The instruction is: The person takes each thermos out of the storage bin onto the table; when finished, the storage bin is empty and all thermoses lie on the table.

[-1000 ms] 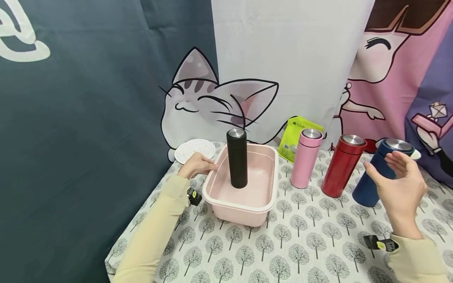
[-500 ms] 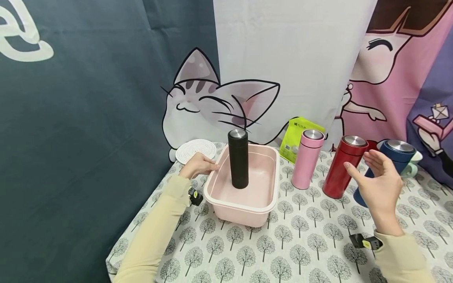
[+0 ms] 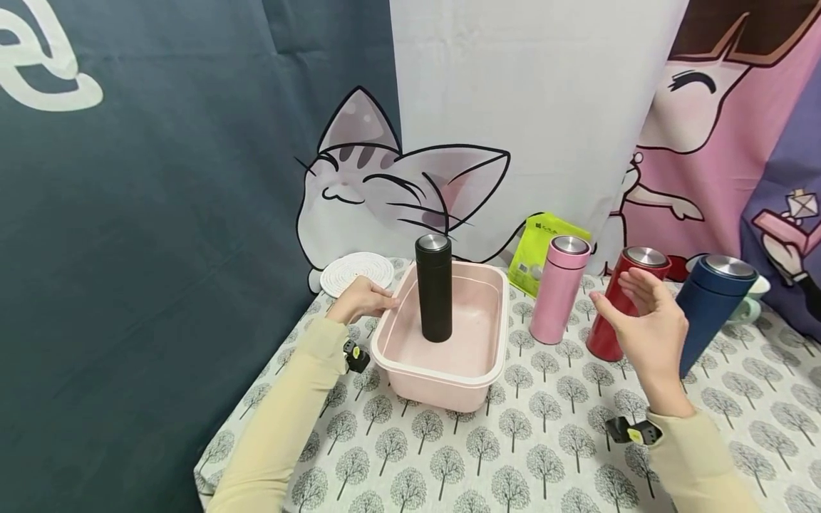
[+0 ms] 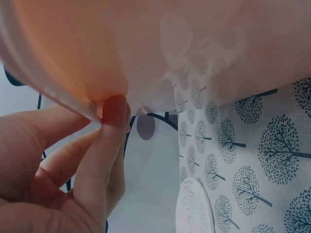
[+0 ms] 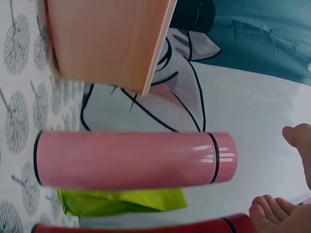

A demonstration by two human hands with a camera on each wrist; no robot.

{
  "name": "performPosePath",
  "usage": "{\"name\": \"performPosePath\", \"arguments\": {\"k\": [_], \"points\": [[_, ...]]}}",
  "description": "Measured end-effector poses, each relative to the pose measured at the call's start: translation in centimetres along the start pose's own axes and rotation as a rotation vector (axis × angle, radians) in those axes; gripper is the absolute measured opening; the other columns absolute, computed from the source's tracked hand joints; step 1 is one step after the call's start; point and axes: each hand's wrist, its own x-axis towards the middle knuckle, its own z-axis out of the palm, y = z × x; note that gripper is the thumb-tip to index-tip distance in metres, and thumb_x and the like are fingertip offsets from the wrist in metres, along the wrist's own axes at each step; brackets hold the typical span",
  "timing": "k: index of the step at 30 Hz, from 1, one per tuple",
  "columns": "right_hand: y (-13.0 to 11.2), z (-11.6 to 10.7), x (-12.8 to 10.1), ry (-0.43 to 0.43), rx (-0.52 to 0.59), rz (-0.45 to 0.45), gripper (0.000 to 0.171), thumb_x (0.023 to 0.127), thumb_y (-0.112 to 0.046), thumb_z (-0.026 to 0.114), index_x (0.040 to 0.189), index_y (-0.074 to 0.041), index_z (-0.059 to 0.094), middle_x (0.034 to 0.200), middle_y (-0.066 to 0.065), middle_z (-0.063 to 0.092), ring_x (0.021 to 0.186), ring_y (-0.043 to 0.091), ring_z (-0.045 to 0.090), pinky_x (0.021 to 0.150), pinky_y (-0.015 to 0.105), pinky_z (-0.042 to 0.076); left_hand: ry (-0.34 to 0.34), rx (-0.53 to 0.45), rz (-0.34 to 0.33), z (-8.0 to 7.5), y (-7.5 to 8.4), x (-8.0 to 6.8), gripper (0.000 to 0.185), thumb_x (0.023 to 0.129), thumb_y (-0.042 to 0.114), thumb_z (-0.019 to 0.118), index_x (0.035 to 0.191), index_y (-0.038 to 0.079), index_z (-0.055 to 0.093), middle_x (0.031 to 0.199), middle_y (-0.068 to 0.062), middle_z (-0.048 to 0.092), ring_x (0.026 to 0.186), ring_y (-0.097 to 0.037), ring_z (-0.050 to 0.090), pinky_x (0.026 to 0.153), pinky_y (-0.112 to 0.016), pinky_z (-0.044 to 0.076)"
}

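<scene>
My left hand (image 3: 362, 299) grips the left rim of a pale pink plastic basin (image 3: 442, 395). In the left wrist view, the thumb and fingers pinch the basin's wall (image 4: 146, 43) from the outer side. A black thermos flask (image 3: 435, 299) with a steel-topped lid stands upright inside the basin. To the right, my right hand (image 3: 651, 335) hovers with thumb and fingers spread, holding nothing. It partly covers a red thermos flask (image 3: 603, 343). A pink thermos flask (image 3: 559, 292) stands left of the red one, and a thicker blue thermos flask (image 3: 712, 306) stands right of it.
Behind the pink flask leans a bright green pouch (image 3: 534, 246). A round white woven mat (image 3: 356, 272) lies left of the basin. A pale green cup (image 3: 746, 311) is partly hidden behind the blue flask. The tree-print tablecloth (image 3: 507, 442) ends at the left.
My right hand has moved left, from in front of the blue flask to in front of the red one, staying spread. The left hand keeps its grip on the basin.
</scene>
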Motion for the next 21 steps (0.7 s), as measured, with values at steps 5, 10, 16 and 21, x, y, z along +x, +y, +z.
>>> {"name": "performPosePath", "arguments": {"k": [5, 10, 16, 21], "points": [[-0.3, 1.3, -0.3, -0.037, 0.017, -0.001, 0.062, 0.074, -0.009, 0.085, 0.131, -0.011, 0.059, 0.123, 0.010, 0.067, 0.102, -0.005, 0.061, 0.097, 0.010, 0.049, -0.004, -0.009, 0.001, 0.0, 0.0, -0.1, 0.032, 0.086, 0.008, 0.074, 0.111, -0.011, 0.068, 0.107, -0.027, 0.070, 0.094, -0.033, 0.072, 0.083, -0.036, 0.062], [-0.5, 2.6, -0.4, -0.067, 0.056, 0.015, 0.059, 0.075, -0.009, 0.085, 0.129, -0.008, 0.060, 0.122, 0.013, 0.067, 0.101, -0.005, 0.062, 0.096, 0.011, 0.050, -0.009, -0.022, 0.002, -0.1, 0.1, -0.1, 0.033, 0.087, 0.008, 0.073, 0.113, -0.012, 0.066, 0.110, -0.027, 0.069, 0.096, -0.034, 0.072, 0.084, -0.036, 0.062], [-1.0, 3.9, -0.6, -0.114, 0.067, 0.051, 0.060, 0.076, -0.010, 0.084, 0.130, -0.005, 0.059, 0.124, 0.016, 0.066, 0.105, 0.002, 0.064, 0.097, 0.013, 0.051, -0.009, -0.025, 0.005, 0.0, 0.1, 0.1, 0.032, 0.086, 0.007, 0.074, 0.111, -0.011, 0.067, 0.111, -0.027, 0.069, 0.096, -0.034, 0.072, 0.083, -0.035, 0.062], [-1.4, 5.1, -0.8, -0.173, 0.068, 0.066, 0.061, 0.076, -0.012, 0.085, 0.132, -0.006, 0.059, 0.127, 0.014, 0.065, 0.113, 0.015, 0.064, 0.100, 0.016, 0.050, -0.007, -0.025, 0.003, -0.1, 0.1, -0.1, 0.031, 0.086, 0.007, 0.075, 0.110, -0.011, 0.068, 0.111, -0.027, 0.069, 0.095, -0.033, 0.072, 0.082, -0.034, 0.062]]}}
